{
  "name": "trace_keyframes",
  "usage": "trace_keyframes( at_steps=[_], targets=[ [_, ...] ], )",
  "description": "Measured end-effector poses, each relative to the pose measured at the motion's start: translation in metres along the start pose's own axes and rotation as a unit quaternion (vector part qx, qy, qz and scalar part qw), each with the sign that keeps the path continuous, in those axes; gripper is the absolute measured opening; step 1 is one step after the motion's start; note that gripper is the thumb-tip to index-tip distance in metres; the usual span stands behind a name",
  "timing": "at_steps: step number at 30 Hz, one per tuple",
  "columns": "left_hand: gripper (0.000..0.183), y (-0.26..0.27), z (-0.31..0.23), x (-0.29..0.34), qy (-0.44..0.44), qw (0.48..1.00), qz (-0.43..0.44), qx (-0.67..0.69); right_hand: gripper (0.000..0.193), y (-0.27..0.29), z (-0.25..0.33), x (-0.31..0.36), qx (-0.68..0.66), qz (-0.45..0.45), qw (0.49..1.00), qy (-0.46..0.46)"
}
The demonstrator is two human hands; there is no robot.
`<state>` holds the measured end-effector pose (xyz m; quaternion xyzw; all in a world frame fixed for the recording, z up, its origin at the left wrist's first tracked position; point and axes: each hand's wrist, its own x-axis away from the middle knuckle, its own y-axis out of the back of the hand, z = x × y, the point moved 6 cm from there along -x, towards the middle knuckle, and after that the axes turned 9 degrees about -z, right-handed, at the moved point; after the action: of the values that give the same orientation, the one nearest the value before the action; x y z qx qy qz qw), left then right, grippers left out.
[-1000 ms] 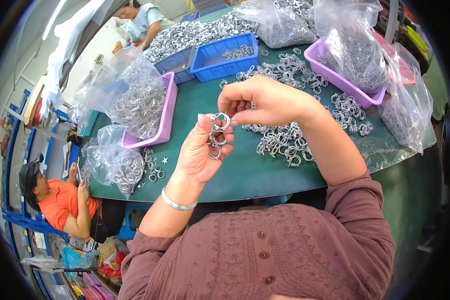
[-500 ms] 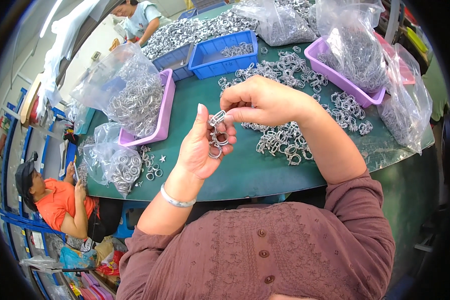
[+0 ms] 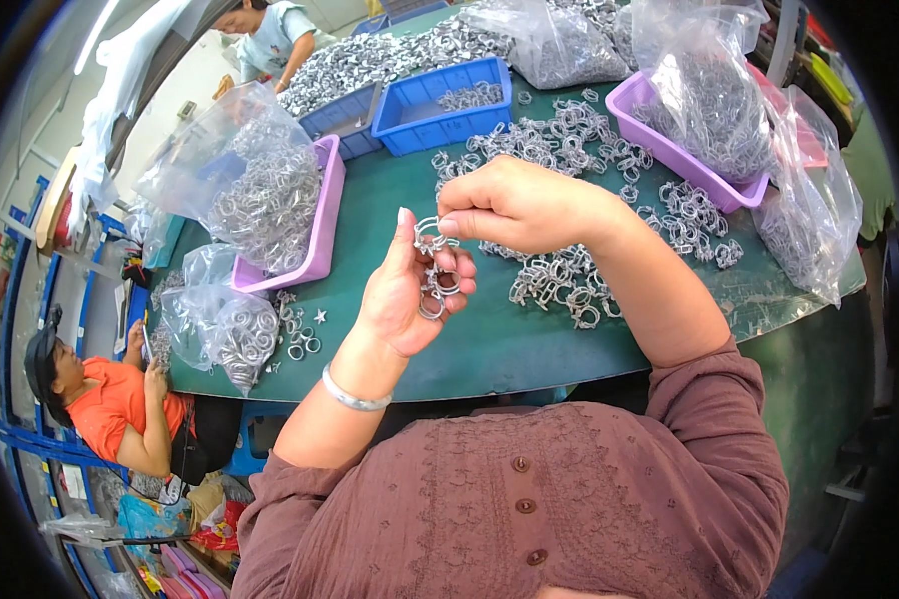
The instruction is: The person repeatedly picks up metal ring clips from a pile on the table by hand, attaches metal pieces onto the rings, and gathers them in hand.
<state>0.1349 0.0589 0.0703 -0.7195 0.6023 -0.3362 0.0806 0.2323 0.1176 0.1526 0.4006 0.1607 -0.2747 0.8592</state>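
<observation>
Several silver-coloured metal rings [image 3: 432,304] lie in the palm and curled fingers of my left hand [image 3: 390,309], which is raised over the table's near part with its thumb upright. From the right, my right hand [image 3: 539,205] reaches across and pinches an openwork metal ring piece [image 3: 428,238] between thumb and fingers, right above the left fingertips. Its far side is partly hidden by the right fingers. Beyond and below the right hand, a loose pile of like metal rings [image 3: 559,285] is spread on the green tabletop [image 3: 449,364].
Purple trays with bagged metal parts stand left [image 3: 328,215] and right [image 3: 689,165]. A blue bin [image 3: 440,125] sits farther back, before a large heap of metal pieces [image 3: 400,60]. A small bag of spiral parts [image 3: 245,339] lies left. Two people work at the table's far and left sides.
The ring piece at my fingertips has turned and now shows more open loops. My right fingers have shifted slightly left, while my left hand keeps its place with the other rings.
</observation>
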Motion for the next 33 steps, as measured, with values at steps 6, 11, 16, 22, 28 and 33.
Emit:
trace_keyframes(
  at_steps=[6, 11, 16, 22, 28, 33],
  targets=[
    [0.053, 0.002, 0.003, -0.003, 0.017, 1.0, 0.01, 0.021, 0.026, -0.003, -0.005, 0.0, -0.023, -0.007, 1.0, -0.006],
    [0.054, 0.004, 0.003, -0.004, 0.024, 0.999, 0.006, 0.03, 0.013, -0.001, -0.005, -0.002, -0.036, -0.071, 0.996, 0.044],
    [0.047, 0.002, 0.003, -0.004, 0.034, 0.996, 0.027, 0.072, 0.014, -0.008, 0.0, 0.0, -0.025, -0.007, 0.998, 0.063],
    [0.026, 0.016, -0.015, 0.001, 0.0, 0.997, -0.004, 0.073, 0.019, 0.0, 0.002, 0.0, -0.003, -0.052, 0.997, 0.062],
    [0.015, 0.017, -0.191, 0.017, -0.352, 0.906, -0.105, -0.209, 0.018, 0.01, 0.002, 0.005, 0.03, -0.075, 0.995, 0.054],
    [0.021, 0.013, -0.348, 0.062, -0.611, 0.581, -0.257, -0.472, 0.018, 0.011, 0.009, 0.002, 0.049, -0.081, 0.993, 0.075]
  ],
)
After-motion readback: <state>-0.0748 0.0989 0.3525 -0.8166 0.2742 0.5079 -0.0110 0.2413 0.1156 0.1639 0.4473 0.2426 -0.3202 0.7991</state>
